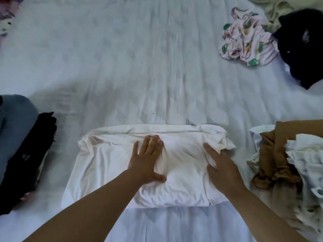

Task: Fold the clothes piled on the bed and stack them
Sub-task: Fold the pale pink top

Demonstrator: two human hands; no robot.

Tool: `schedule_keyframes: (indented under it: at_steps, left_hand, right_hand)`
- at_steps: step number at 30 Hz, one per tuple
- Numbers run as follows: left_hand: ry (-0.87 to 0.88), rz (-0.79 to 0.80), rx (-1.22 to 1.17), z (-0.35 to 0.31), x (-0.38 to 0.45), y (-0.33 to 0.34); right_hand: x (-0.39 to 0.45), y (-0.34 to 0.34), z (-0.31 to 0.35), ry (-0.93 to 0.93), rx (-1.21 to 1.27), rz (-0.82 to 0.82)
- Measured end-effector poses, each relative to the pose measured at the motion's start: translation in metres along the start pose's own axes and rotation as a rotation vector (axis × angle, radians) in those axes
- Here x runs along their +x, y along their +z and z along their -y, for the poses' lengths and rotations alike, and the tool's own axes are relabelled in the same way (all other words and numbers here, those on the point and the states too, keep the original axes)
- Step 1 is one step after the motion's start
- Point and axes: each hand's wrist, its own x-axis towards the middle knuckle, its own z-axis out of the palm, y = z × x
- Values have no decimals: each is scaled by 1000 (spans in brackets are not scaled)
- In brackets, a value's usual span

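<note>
Fabric is what fills the near middle of the bed (157, 67): a white garment (183, 172) is lying partly folded on the pale sheet, its far edge rolled over and its right end bunched. The left hand (148, 159) is pressing flat on the garment's middle, fingers straight and spread, gripping nothing. The right hand (222, 165) is resting on the garment's right part, its fingers curling into the bunched cloth there and pinching a fold. Just to the right of the garment, a loose heap of tan and white clothes (288, 163) is lying unfolded. At the left edge, dark and blue-grey clothes (26, 145) are sitting in a stack. Far off at the upper right, a floral pink garment (248, 39) is lying crumpled, touching a black garment (300, 48).
</note>
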Motion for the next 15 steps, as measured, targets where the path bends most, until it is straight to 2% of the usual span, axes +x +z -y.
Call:
schedule_keyframes:
  at_steps: [1, 4, 6, 10, 15]
  left_hand:
    - [3, -56, -42, 2, -7, -2]
    - [-14, -362, -241, 21, -36, 0]
    - [-77, -444, -375, 45, -60, 8]
    - [-271, -388, -530, 89, -100, 11]
    - [-362, -368, -718, 142, -138, 15]
  right_hand:
    - [0, -3, 7, -4, -2, -10]
    - [-5, -10, 39, -17, 5, -29]
    - [-9, -10, 70, -75, -9, -30]
    - [-15, 4, 141, -120, -184, 58]
    - [-24, 53, 229, -216, -259, 148]
